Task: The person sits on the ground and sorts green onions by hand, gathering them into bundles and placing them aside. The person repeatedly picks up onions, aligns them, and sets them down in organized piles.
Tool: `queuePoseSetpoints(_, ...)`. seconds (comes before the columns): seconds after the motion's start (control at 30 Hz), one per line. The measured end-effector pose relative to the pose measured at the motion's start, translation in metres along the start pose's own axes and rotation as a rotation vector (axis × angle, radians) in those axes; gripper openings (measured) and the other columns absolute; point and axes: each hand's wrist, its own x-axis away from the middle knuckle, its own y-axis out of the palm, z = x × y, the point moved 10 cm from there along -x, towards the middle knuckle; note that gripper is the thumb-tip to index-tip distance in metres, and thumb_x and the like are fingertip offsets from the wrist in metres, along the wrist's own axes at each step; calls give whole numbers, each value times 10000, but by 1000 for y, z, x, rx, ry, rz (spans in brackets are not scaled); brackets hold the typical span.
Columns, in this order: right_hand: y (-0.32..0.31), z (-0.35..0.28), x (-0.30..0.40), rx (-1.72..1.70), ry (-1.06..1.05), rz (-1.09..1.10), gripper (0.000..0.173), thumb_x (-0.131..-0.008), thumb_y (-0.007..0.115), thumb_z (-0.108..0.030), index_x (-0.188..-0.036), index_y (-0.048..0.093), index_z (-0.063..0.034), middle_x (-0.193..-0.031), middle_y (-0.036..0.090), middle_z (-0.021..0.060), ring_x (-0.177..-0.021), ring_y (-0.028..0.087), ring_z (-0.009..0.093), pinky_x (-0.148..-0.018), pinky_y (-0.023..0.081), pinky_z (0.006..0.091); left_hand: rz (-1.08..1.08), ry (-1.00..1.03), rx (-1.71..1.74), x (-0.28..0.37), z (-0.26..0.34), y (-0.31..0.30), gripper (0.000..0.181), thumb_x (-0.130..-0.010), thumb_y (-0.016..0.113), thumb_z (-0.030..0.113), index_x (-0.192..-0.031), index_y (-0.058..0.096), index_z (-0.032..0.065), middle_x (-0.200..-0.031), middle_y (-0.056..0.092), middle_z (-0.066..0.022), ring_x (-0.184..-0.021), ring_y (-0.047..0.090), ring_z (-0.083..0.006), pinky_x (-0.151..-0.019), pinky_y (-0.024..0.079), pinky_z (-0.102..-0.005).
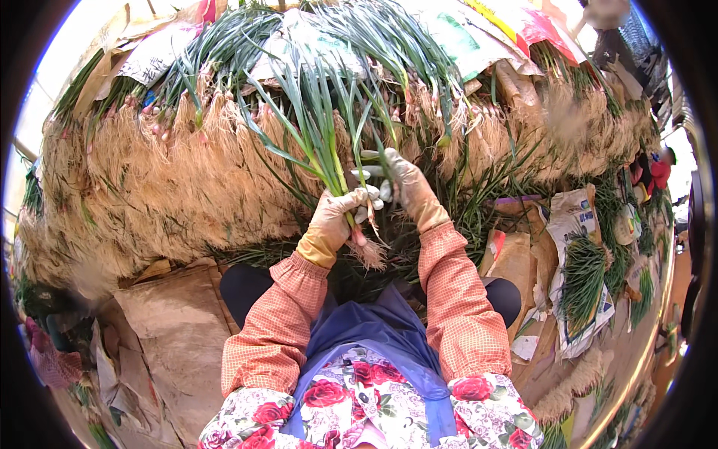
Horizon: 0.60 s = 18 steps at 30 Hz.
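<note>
My left hand (331, 218), in a pale, soiled glove, grips a small bunch of young garlic-like plants (331, 160) by the lower stems. Their green leaves fan away from me, and a pinkish bulb with pale roots (367, 252) hangs below the fist. Just to the right is my gloved right hand (401, 182), its fingers spread towards the bunch. A thin stalk (370, 210) dangles between the two hands. A blurred green leaf passes by the right thumb; whether the fingers pinch it is unclear.
A long heap of the same plants (185, 168) rises in front, roots facing me, with printed sacks (303, 42) on top. Loose leaves (477, 196) litter its foot. Brown sacking (179, 337) lies at left. On the right, a bundle of greens (583, 275) rests on a white sack (572, 219).
</note>
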Motion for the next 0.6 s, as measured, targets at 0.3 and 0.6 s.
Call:
queuePoseSetpoints(0.3,1,16,0,-100,18,203,166,-942,593,-125,-1031,659,-2,-850,659,48,-640,580,90,-542,492,212,5,-29,13,-3,-8,0,298,-857,650,75,-1130,577,-20,-922,694,-150,-779,673,-260,-679,541,-329)
queuePoseSetpoints(0.6,-2,-15,-18,564,-39,260,218,-905,684,-185,-1080,676,-56,-843,689,18,-650,580,59,-517,405,226,171,-67,-292,-1,-19,-12,322,-846,726,119,-1110,564,29,-864,705,-91,-680,659,-132,-494,455,-214)
